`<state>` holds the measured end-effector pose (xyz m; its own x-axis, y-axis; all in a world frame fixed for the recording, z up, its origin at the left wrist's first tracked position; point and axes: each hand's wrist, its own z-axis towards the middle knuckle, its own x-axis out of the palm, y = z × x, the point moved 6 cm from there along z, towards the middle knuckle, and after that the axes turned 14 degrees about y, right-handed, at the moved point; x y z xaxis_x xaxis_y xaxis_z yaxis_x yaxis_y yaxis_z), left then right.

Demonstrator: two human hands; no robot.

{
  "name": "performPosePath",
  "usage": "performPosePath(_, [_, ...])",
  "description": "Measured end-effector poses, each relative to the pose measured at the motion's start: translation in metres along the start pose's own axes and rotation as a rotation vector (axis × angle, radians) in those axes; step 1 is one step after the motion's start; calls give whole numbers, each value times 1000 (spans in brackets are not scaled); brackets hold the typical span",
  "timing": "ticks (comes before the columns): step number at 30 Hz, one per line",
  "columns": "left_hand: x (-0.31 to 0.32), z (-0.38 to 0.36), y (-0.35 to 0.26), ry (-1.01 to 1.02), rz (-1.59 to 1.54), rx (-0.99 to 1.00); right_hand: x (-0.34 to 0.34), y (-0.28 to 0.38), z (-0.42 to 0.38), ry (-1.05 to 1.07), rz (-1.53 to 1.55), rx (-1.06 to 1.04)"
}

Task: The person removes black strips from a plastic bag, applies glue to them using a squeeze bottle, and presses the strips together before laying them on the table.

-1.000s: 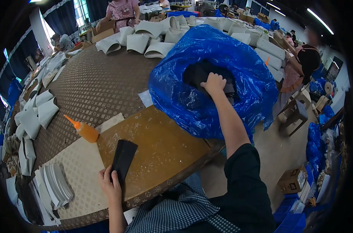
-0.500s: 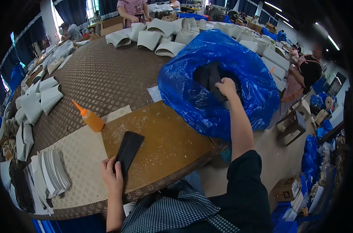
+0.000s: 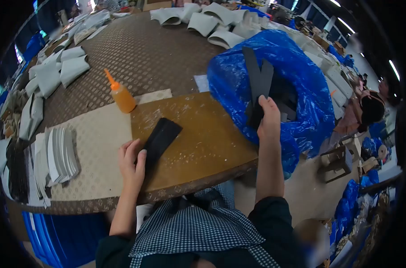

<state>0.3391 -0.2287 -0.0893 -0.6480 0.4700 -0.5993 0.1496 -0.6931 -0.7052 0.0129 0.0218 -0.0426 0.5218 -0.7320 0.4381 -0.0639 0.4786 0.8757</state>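
Head view: on board (image 3: 203,134), left hand (image 3: 132,161) pinches near end of black stack (image 3: 163,138). Beyond right end of board, right hand (image 3: 269,117) pinches dark strips (image 3: 258,78), fanned like V, over blue bag (image 3: 227,73). Bottle (image 3: 124,99) is beside far left corner of board.

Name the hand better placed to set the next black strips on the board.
Right hand, likely: it holds black strips at the blue bag; the left hand touches a black piece on the board.
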Motion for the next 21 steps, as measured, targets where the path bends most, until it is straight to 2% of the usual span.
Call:
performPosePath(1, [-4, 3, -12, 40, -18, -22, 31, -24, -19, 9, 102, 71])
performPosePath(3, [8, 3, -11, 220, -442, -184, 83, -74, -53, 31, 230, 166])
performPosePath(6, [26, 2, -30, 297, -846, -177, 148, -140, -100, 189, 362, 255])
performPosePath(9, [22, -1, -23, 232, -546, -124, 182, -161, -134, 313, 272, 371])
performPosePath(10, [21, -4, -14, 248, -658, -163, 188, -161, -140, 352, 256, 417])
performPosePath(13, [9, -7, 2, 315, -727, -203, 179, -157, -139, 539, 9, 557])
performPosePath(14, [3, -6, 6, 369, -590, -222, 172, -157, -137, 614, -86, 613])
performPosePath(15, [-5, -3, 10, 423, -452, -240, 165, -145, -123, 568, -277, 399])
performPosePath(16, [-8, 0, 12, 474, -315, -257, 151, -143, -109, 448, -336, 238])
performPosePath(19, [-5, 10, 11, 444, 330, -50, 126, -132, -60, 308, -565, -36])
performPosePath(21, [-1, 4, 10, 408, 394, -117, 130, -140, -31, 340, -870, -174])
